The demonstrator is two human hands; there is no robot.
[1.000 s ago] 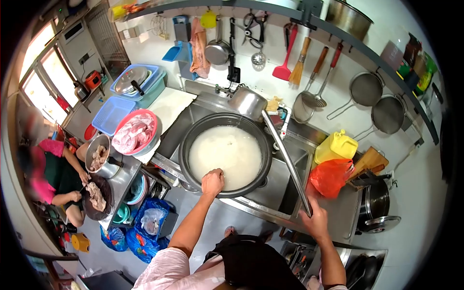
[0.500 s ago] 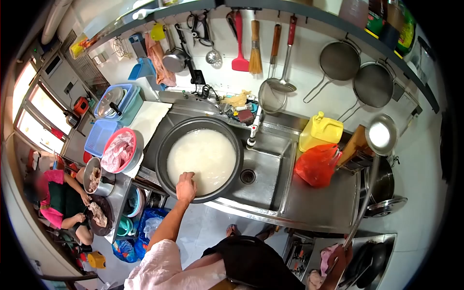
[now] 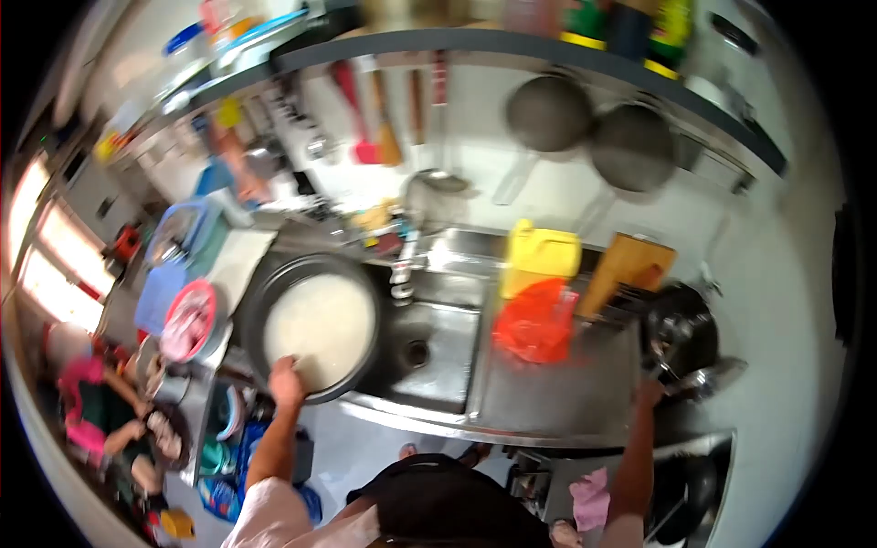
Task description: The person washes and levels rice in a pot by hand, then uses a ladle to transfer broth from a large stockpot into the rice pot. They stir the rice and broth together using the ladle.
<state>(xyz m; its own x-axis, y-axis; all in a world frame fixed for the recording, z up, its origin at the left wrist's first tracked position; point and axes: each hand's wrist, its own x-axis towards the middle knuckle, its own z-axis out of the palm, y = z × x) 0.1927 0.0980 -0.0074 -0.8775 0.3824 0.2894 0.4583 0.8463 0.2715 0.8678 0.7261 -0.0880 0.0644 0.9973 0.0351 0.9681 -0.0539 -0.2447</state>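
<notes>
A big dark basin [image 3: 248, 315] of cloudy whitish liquid stands at the left part of the sink. My left hand [image 3: 286, 382] is closed on its near rim, the fingers reaching over the edge. Far to the right, my right hand [image 3: 650, 393] is beside a dark pot [image 3: 696, 320]. It looks closed round the handle of a metal ladle, whose bowl is blurred against the pot and hard to make out.
Along the counter are a yellow jug [image 3: 544, 251], a red plastic bag [image 3: 534, 324], a wooden board [image 3: 626, 269] and a tap [image 3: 403, 274]. Strainers [image 3: 632, 151] hang under the shelf. At the far left, a co-worker [image 3: 100, 406] handles meat near a pink bowl of meat [image 3: 212, 306].
The view has swung right. The large ladle went from beside the basin, across to the right, and down by the dark pot with my right hand. My left hand stays on the basin rim.
</notes>
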